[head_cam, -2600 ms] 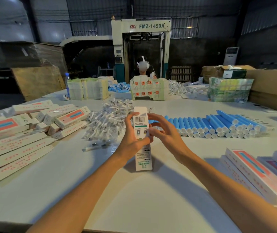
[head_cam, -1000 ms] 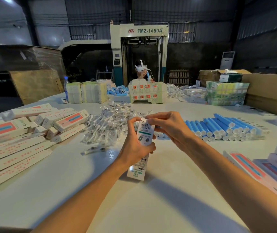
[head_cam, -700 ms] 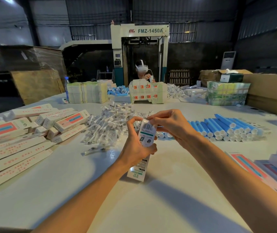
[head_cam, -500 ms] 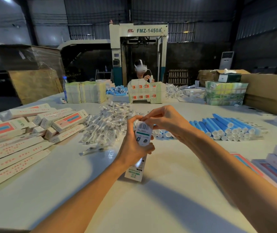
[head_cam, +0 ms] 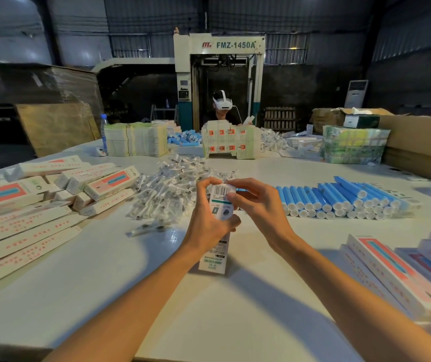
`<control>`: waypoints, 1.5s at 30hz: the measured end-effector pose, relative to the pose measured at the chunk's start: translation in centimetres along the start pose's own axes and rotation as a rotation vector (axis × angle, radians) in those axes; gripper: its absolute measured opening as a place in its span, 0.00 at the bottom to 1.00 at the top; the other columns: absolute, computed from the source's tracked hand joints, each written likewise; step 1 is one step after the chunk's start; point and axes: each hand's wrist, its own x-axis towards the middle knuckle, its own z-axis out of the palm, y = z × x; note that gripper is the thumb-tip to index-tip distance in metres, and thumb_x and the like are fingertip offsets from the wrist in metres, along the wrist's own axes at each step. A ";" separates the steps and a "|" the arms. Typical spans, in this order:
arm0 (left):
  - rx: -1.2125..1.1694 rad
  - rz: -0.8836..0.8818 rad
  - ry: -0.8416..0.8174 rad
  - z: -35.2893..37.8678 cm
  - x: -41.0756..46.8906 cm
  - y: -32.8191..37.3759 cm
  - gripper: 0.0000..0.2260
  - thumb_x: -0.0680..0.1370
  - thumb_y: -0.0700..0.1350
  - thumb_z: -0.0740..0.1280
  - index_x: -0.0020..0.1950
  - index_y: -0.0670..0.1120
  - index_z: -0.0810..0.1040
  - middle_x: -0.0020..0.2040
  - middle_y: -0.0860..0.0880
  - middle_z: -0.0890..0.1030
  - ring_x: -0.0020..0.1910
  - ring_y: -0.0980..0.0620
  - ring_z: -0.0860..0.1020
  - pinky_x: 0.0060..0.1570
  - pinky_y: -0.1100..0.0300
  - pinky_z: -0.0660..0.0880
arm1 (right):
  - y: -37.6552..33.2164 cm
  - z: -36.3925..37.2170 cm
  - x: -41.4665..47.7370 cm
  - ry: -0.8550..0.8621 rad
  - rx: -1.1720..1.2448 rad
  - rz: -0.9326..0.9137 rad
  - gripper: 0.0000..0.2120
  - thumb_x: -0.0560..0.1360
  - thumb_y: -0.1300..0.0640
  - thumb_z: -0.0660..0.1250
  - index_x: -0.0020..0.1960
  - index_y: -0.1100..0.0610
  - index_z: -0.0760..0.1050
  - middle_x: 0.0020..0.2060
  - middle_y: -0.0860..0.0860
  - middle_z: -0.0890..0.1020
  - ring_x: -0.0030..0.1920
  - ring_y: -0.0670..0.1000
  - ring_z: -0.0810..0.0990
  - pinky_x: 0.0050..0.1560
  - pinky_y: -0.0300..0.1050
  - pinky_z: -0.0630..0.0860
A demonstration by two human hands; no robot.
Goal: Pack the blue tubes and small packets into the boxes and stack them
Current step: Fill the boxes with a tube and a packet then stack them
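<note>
The box [head_cam: 219, 209], upright moments earlier, had tilted on the worktop [head_cam: 235, 309]; the left hand [head_cam: 206, 226] gripped its middle while fingers of the right hand [head_cam: 258, 207] pinched its top end [head_cam: 222, 189], suggesting closure was nearly complete and stacking came next.

Left grip [head_cam: 209, 224] curled in clasp; right grip [head_cam: 258, 207] fingertips pinching; forearms converging.

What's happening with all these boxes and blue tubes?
Someone is packing. The left hand grips a white box held upright on the table, while the right hand pinches its top end. The blue tubes lie in rows to the right, small packets sit in a heap behind, and more boxes wait on both sides.
</note>
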 end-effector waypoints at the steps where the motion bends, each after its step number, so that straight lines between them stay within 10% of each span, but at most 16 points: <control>1: -0.005 -0.003 0.004 0.0 0.0 0.0 0.37 0.67 0.35 0.77 0.69 0.56 0.64 0.55 0.44 0.82 0.41 0.43 0.86 0.37 0.51 0.84 | 0.0 0.0 0.0 -0.003 -0.012 0.002 0.09 0.77 0.62 0.75 0.57 0.58 0.84 0.50 0.50 0.88 0.53 0.51 0.87 0.55 0.55 0.85; 11: -0.122 -0.053 0.053 0.2 0.0 -0.7 0.33 0.75 0.30 0.76 0.69 0.55 0.64 0.58 0.43 0.81 0.44 0.50 0.86 0.40 0.55 0.84 | 0.5 1.2 -0.4 0.000 -0.017 0.068 0.14 0.80 0.62 0.70 0.65 0.55 0.81 0.52 0.46 0.88 0.54 0.46 0.86 0.51 0.44 0.84; 18: -0.124 -0.118 0.195 0.5 -0.5 -0.5 0.28 0.74 0.52 0.71 0.69 0.60 0.60 0.61 0.43 0.78 0.54 0.45 0.83 0.50 0.51 0.84 | 0.5 3.0 -3.1 -0.181 0.190 0.474 0.21 0.82 0.33 0.57 0.69 0.39 0.77 0.57 0.45 0.85 0.60 0.49 0.83 0.60 0.49 0.81; 24: -0.125 -0.106 0.097 1.0 -0.5 -1.5 0.22 0.79 0.67 0.62 0.67 0.60 0.61 0.55 0.45 0.82 0.48 0.51 0.86 0.43 0.58 0.83 | -0.1 3.1 -4.6 -0.231 0.148 0.421 0.22 0.84 0.34 0.55 0.72 0.42 0.72 0.54 0.50 0.84 0.53 0.51 0.83 0.57 0.51 0.81; 28: 0.005 -0.123 -0.048 1.3 -0.7 -2.0 0.22 0.82 0.69 0.48 0.71 0.61 0.62 0.62 0.57 0.79 0.53 0.66 0.81 0.51 0.71 0.75 | -1.8 0.9 -4.9 -0.162 -0.245 0.241 0.21 0.86 0.43 0.56 0.74 0.52 0.70 0.60 0.49 0.80 0.53 0.48 0.80 0.53 0.40 0.76; 32: 0.289 -0.074 -0.260 1.2 -1.3 -2.1 0.22 0.85 0.66 0.54 0.73 0.57 0.72 0.53 0.53 0.83 0.51 0.61 0.80 0.57 0.59 0.75 | -4.6 -4.9 -5.0 -0.039 -0.835 0.149 0.23 0.85 0.41 0.57 0.74 0.52 0.68 0.57 0.51 0.77 0.47 0.54 0.80 0.40 0.43 0.77; 37: 0.464 0.076 -0.374 1.3 -1.7 -1.9 0.08 0.86 0.45 0.67 0.59 0.50 0.85 0.55 0.55 0.84 0.51 0.56 0.80 0.51 0.65 0.73 | -5.7 -14.2 -8.0 0.126 -1.386 0.276 0.19 0.84 0.43 0.60 0.67 0.54 0.73 0.58 0.60 0.77 0.57 0.62 0.76 0.48 0.55 0.72; 45: 0.456 0.073 -0.404 1.1 -2.0 -1.8 0.09 0.85 0.43 0.67 0.54 0.55 0.86 0.53 0.61 0.83 0.49 0.58 0.79 0.51 0.62 0.78 | -5.2 -18.6 -12.9 0.085 -1.834 0.453 0.24 0.84 0.38 0.53 0.69 0.54 0.71 0.65 0.57 0.76 0.66 0.58 0.74 0.63 0.54 0.74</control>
